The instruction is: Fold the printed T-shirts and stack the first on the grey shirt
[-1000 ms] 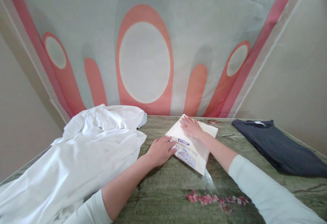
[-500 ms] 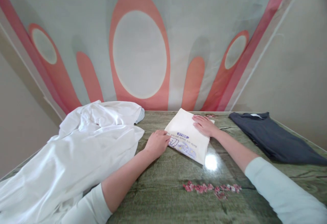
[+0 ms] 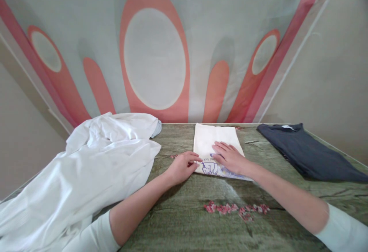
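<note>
A cream folded T-shirt (image 3: 217,135) with purple print lies on the table, its printed end toward me. My right hand (image 3: 230,158) rests flat on it, fingers stretched out, covering part of the lettering. At the shirt's left edge is my left hand (image 3: 185,166), fingers loosely bent and tips touching the fabric near the lower left corner. A gap shows between its thumb and fingers.
Rumpled white clothing (image 3: 115,164) is heaped along the left side. A folded dark grey shirt (image 3: 307,152) lies at the right. The wood-patterned table (image 3: 178,217) has printed pink blossoms and meets a patterned wall (image 3: 198,22) behind.
The folded T-shirt has turned from a slant to nearly square with the table's back edge. My right hand has moved toward me, onto its print; my left hand stays at its left edge.
</note>
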Tool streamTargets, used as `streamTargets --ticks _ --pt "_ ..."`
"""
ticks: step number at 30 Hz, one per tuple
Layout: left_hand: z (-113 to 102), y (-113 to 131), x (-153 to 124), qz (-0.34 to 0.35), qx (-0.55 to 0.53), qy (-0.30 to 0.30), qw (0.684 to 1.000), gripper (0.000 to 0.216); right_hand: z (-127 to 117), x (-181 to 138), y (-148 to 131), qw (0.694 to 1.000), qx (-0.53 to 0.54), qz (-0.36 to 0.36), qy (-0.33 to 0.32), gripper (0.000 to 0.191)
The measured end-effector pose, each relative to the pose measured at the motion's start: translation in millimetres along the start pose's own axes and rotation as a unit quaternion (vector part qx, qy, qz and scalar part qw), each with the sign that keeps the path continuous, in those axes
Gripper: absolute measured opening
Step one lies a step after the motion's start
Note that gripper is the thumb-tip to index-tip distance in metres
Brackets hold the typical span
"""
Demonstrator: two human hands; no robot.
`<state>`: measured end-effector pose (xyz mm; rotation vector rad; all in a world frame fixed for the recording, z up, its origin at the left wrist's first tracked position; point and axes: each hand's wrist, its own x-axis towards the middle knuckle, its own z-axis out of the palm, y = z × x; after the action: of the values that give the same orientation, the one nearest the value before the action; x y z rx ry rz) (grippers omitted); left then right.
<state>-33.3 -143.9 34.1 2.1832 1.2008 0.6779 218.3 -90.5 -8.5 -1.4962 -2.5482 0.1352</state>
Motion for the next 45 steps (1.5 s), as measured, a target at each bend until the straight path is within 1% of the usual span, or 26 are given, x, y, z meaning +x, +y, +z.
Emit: streamTargets --ticks 2,5,9,12,15,17,20,22,26,29,35,39,41,45 --pt "0.0 1.6 -3.4 0.012 -0.018 -0.021 1.0 0.031 -1.1 -7.5 -1.4 1.0 0.004 -0.015 -0.006 0.063" --pt "1.0 -0.2 -8.6 0.014 -0.054 -0.055 0.997 0.047 -6.0 -10.2 7.0 0.999 0.012 -0.041 -0.005 0.062" --pt "1.3 -2.1 -11.3 0.013 -0.085 -0.076 0.993 0.051 -10.2 -8.6 15.1 0.997 0.026 -0.07 -0.012 0.06" --pt "-1.3 1.6 -11.7 0.032 -0.068 -0.088 0.993 0.054 -9.7 -8.7 15.2 0.997 0.026 -0.074 -0.013 0.06" --pt "-3.0 7.9 -13.3 0.075 -0.037 -0.088 0.993 0.066 -8.9 -9.2 14.3 0.997 0.023 -0.074 -0.011 0.061" --pt "-2.1 11.4 -14.6 0.09 -0.026 -0.093 0.991 0.069 -9.0 -9.3 14.0 0.997 0.024 -0.074 -0.011 0.061" --pt "0.8 13.2 -15.3 0.078 -0.022 -0.102 0.992 0.064 -9.8 -9.1 13.7 0.997 0.026 -0.072 -0.011 0.061" --pt "2.4 11.8 -14.5 0.068 -0.021 -0.095 0.993 0.06 -10.0 -8.9 13.5 0.997 0.025 -0.071 -0.01 0.061" --pt "3.5 6.9 -12.3 0.073 -0.018 -0.073 0.995 0.055 -9.5 -8.6 13.4 0.997 0.027 -0.068 -0.006 0.061" --pt "2.6 5.3 -12.0 0.067 -0.008 -0.078 0.995 0.053 -9.5 -8.6 13.5 0.997 0.028 -0.068 -0.004 0.061" --pt "-2.9 7.8 -12.8 0.115 0.012 -0.093 0.989 0.044 -9.6 -9.3 11.6 0.998 0.029 -0.058 -0.003 0.061" --pt "-11.0 7.5 -11.8 0.127 0.034 -0.117 0.984 0.038 -9.8 -14.3 2.5 0.998 0.037 -0.045 0.008 0.06" --pt "-16.1 5.5 -11.0 0.128 0.049 -0.134 0.981 0.035 -12.0 -18.5 -6.3 0.997 0.047 -0.06 0.011 0.058" --pt "-25.0 -0.3 -8.7 0.124 0.09 -0.148 0.977 0.032 -18.0 -24.0 -21.2 0.991 0.061 -0.12 -0.006 0.055"
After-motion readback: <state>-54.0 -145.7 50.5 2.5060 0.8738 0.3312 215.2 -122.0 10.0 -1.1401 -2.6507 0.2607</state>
